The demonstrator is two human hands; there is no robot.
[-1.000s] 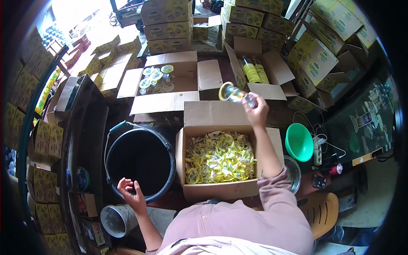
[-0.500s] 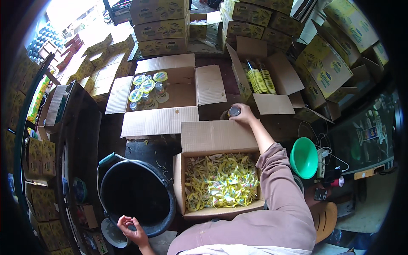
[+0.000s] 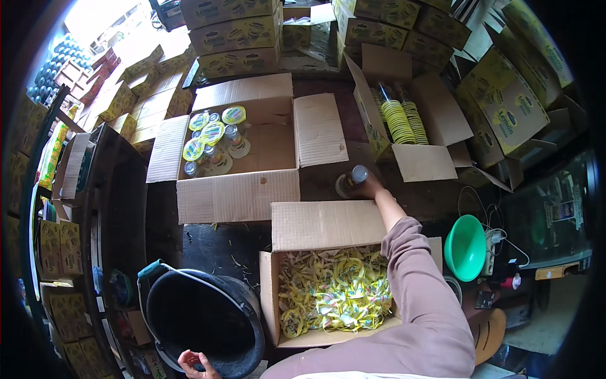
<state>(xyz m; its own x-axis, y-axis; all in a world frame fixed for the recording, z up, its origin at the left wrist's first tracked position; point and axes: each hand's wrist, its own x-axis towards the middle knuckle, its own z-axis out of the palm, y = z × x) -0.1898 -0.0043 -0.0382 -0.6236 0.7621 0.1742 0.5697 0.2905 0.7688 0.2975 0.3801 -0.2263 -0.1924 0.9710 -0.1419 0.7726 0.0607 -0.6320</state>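
My right hand (image 3: pixel 372 186) reaches forward past the far flap of the near box and is closed around a small clear jar with a grey cap (image 3: pixel 359 174). A clear round edge shows beside the jar, and my fingers hide part of it. At the near rim of a black bucket (image 3: pixel 252 316), my left hand (image 3: pixel 197 365) is loosely curled, fingers apart, with nothing visible in it. Yellow printed wrappers or strips (image 3: pixel 334 290) fill the near cardboard box (image 3: pixel 270 297). Farther left, an open carton (image 3: pixel 237 196) holds several yellow-lidded cups (image 3: pixel 212 132) and grey-capped jars (image 3: pixel 233 132).
At the far right, an open carton (image 3: pixel 424 163) holds stacks of yellow-rimmed discs or lids (image 3: pixel 396 120). A green bowl (image 3: pixel 466 247) stands beside white cables and a power strip (image 3: pixel 492 252). Yellow printed boxes (image 3: pixel 233 35) are stacked at the back, and a dark shelf (image 3: pixel 120 208) runs along the left.
The whole view has shifted, so the near things sit lower in it. My right hand still holds the jar, whose clear round edge shows more now. My left hand stays by the bucket.
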